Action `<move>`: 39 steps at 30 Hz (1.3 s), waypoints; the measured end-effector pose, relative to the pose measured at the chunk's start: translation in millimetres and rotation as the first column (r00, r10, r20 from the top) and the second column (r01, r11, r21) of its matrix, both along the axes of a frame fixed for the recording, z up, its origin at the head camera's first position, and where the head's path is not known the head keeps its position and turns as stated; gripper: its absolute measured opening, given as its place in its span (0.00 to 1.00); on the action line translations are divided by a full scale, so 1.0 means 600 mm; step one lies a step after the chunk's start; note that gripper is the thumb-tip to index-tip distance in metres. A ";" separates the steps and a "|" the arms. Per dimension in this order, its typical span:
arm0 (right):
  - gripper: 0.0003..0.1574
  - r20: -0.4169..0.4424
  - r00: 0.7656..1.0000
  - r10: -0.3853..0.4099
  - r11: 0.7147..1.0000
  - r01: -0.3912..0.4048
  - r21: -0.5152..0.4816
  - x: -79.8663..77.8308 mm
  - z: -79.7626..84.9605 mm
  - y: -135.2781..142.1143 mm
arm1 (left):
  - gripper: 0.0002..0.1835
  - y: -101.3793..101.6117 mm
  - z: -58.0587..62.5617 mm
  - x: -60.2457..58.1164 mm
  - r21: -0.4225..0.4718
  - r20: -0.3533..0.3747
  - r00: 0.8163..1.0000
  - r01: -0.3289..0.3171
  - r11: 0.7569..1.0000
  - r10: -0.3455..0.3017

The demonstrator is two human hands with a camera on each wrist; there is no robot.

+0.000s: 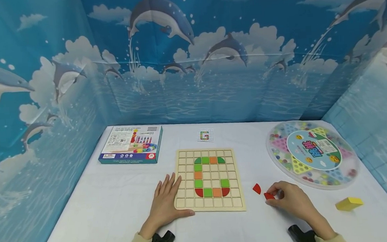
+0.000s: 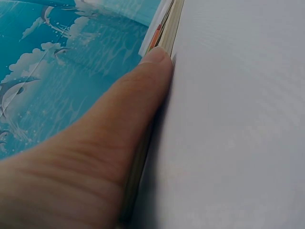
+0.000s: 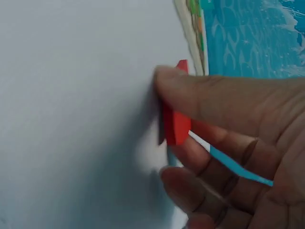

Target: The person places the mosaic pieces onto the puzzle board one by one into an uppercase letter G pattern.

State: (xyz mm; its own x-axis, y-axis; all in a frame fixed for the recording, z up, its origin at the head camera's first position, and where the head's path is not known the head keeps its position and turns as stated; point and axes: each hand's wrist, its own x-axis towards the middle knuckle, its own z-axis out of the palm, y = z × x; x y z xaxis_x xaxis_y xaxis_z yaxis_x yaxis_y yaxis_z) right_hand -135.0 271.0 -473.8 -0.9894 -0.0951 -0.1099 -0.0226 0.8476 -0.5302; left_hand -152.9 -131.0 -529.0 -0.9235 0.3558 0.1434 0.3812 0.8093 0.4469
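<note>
My left hand (image 1: 166, 200) lies spread at the lower left corner of a wooden grid board (image 1: 189, 207), fingers along its left side and thumb at its front edge. In the left wrist view the thumb (image 2: 128, 105) touches the board's side. Green, orange and dark red pieces sit in the board's squares, forming a G-like outline with a green square (image 1: 225, 183) at its right. To the board's right, my right hand (image 1: 291, 198) pinches a red quarter-round piece (image 3: 176, 126) between thumb and fingers. Another red quarter-round piece (image 1: 257, 188) lies just left of that hand.
A small pattern card (image 1: 205, 135) showing a coloured G lies behind the board. At the back left is a toy box (image 1: 131, 145); at the right, a round marble-game case (image 1: 313, 153). A yellow block (image 1: 349, 204) rests near the right edge. Dolphin-print cloth surrounds the table.
</note>
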 end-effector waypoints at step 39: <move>0.02 -0.109 0.990 0.087 0.989 -0.099 -0.110 -0.136 0.000 -0.189 | 0.64 -0.001 0.001 -0.002 0.020 -0.027 1.000 0.009 1.000 -0.008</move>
